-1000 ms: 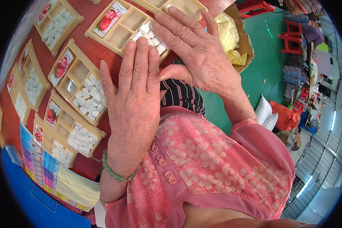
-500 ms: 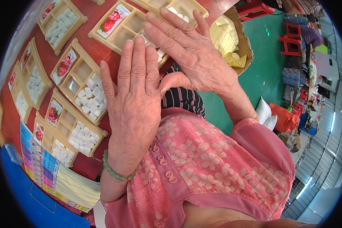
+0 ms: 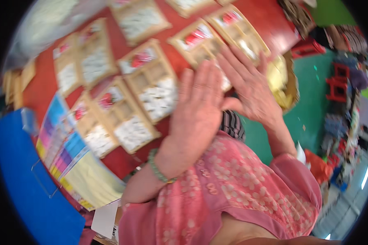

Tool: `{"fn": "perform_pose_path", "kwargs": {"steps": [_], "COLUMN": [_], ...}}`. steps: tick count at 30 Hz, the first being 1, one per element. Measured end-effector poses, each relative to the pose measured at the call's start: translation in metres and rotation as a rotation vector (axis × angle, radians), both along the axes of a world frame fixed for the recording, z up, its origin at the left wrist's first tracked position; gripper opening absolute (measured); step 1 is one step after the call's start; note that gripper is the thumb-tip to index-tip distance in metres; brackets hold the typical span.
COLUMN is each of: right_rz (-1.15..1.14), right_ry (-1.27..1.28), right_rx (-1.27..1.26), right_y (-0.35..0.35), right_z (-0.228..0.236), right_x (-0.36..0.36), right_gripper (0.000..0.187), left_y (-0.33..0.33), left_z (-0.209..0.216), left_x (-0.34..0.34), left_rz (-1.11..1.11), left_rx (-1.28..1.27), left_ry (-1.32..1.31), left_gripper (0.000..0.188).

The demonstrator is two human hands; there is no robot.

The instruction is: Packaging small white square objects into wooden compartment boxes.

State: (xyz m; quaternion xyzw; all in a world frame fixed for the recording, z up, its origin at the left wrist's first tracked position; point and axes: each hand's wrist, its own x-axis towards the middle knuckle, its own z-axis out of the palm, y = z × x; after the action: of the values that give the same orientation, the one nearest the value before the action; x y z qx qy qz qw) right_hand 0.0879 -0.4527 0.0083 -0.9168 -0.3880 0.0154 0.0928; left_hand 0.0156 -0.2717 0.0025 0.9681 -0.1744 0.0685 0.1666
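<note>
My left hand [image 3: 197, 109] lies flat, its fingers stretched upward and a green bead bracelet on its wrist. Beside it, my right hand [image 3: 251, 92] is also stretched out, fingers pointing up and left. The hands meet or overlap near the right thumb; neither visibly grips anything. They cover the lower part of a tan compartment tray [image 3: 183, 48] with a red-and-white packet [image 3: 196, 36] in its top section. White pieces show partly at the fingers. A similar tray [image 3: 140, 81] left of my left hand holds many small white blocks [image 3: 159, 97]. The picture is blurred.
Several more tan trays with packets and white blocks stand on the red table [image 3: 41, 87]. A colourful printed sheet [image 3: 86, 169] lies at the lower left, beside a blue surface [image 3: 28, 179]. A carton [image 3: 291, 87] with yellow material stands on the right by the green floor [image 3: 310, 81].
The view has swung, so trays, hands and table sit further right in the picture. Both hands keep the same flat, outstretched pose over the tray.
</note>
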Motion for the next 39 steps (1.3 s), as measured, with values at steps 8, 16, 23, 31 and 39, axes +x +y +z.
{"fn": "perform_pose_path", "kwargs": {"steps": [8,16,23,31,39], "right_rz": [0.03,0.019,0.307,0.041,-0.109], "right_ry": [-0.029,0.007,0.142,0.118,-0.038], "right_rx": [0.013,0.054,0.272,0.305,0.329], "right_y": [0.011,0.034,0.154,0.36,0.465], "right_z": [-0.005,0.033,0.081,0.002,-0.04], "right_x": [-0.007,0.01,0.104,0.252,0.227], "right_gripper": [0.103,0.099,0.033,0.063,0.071], "left_y": [0.009,0.045,0.087,0.116,0.134], "left_z": [0.002,0.03,0.048,0.042,0.033], "left_x": [-0.019,-0.033,-0.064,-0.091,-0.103], "left_rz": [0.057,-0.006,0.061,0.261,0.305], "left_rx": [-0.032,-0.251,-0.302,-0.379,-0.424], "left_ry": [-0.024,-0.001,-0.005,-0.178,-0.137], "left_gripper": [0.069,0.083,0.074,0.055,0.052]}}
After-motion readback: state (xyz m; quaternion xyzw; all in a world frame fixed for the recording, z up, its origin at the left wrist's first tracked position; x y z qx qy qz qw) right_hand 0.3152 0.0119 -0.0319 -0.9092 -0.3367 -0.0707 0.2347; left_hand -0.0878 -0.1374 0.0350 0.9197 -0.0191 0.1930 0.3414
